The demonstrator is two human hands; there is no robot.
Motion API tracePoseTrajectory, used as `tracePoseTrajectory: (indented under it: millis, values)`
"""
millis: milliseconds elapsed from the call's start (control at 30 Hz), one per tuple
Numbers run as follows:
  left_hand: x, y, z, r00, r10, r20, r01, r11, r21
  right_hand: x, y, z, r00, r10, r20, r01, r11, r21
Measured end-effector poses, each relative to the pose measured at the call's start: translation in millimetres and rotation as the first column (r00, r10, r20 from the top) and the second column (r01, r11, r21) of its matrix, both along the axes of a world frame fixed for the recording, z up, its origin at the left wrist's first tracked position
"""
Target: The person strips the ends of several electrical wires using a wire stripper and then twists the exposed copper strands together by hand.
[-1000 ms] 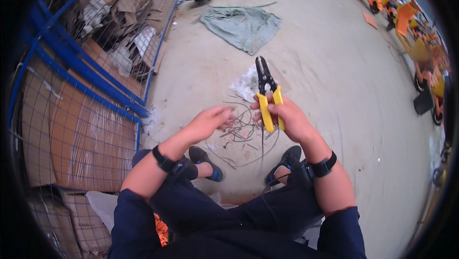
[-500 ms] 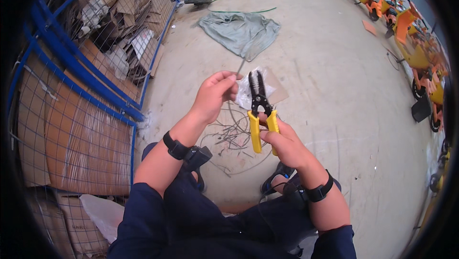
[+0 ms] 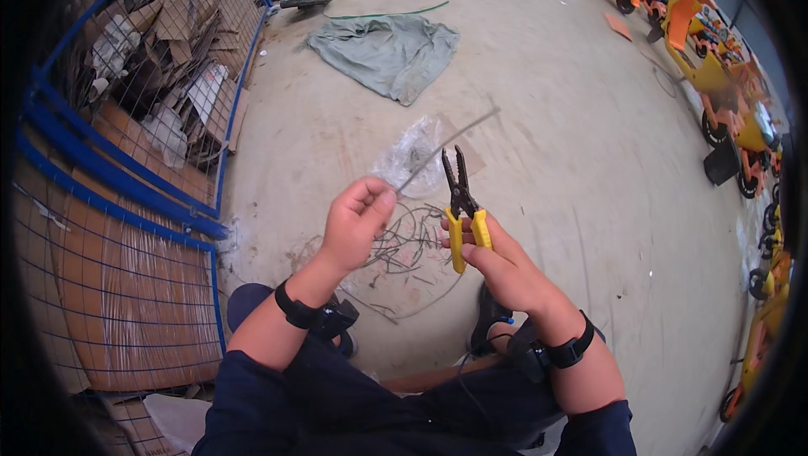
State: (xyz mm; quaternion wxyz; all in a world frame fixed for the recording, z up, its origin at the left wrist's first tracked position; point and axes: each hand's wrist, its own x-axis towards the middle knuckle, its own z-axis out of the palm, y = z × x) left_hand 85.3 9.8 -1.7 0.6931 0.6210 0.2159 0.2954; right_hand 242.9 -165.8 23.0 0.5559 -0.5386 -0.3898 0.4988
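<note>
Between thumb and fingers, my left hand [image 3: 358, 218] pinches a thin grey cable [image 3: 450, 143] that slants up and to the right. My right hand [image 3: 498, 264] is wrapped round the yellow handles of a pair of wire strippers [image 3: 463, 203]. Their black serrated jaws point away from me and stand slightly apart, close beside the cable; whether they touch it I cannot tell. Below both hands, a tangle of cut wires [image 3: 404, 241] lies on the floor. Just beyond it is a clear plastic bag [image 3: 412, 157], partly over a flat piece of cardboard [image 3: 465, 153].
A blue wire-mesh cage [image 3: 220, 178] packed with cardboard stands at left. A grey-green cloth sack [image 3: 387, 52] lies flat ahead, with a green strap [image 3: 404, 13] behind it. Orange and yellow scooters [image 3: 707, 43] line the right side. An orange sheet [image 3: 618, 26] lies near them.
The cable in my left hand has swung from pointing nearly straight away to slanting right. My left hand has come lower and nearer, and the wire strippers' jaws have opened slightly.
</note>
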Motion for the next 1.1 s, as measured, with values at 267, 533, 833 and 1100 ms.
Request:
tracePoseTrajectory:
  millis: [267, 533, 833, 1100]
  values:
    - [-14, 8, 4, 0.99, 0.121, -0.075, -0.111, 0.986, 0.124, -1, 41, -3, 0.98, 0.08, -0.182, -0.086, 0.996, -0.026]
    - [-28, 32, 20, 0.958, 0.287, -0.007, -0.285, 0.955, 0.077, -12, 68, -1, 0.877, 0.217, -0.429, -0.244, 0.97, -0.009]
    - [-26, 38, 21, 0.971, 0.235, -0.051, -0.227, 0.966, 0.12, -16, 79, -2, 0.905, 0.269, -0.329, -0.292, 0.956, -0.023]
    - [-30, 50, 19, 0.971, 0.153, -0.183, -0.106, 0.964, 0.242, -11, 91, -9, 0.946, 0.276, -0.167, -0.291, 0.954, -0.07]
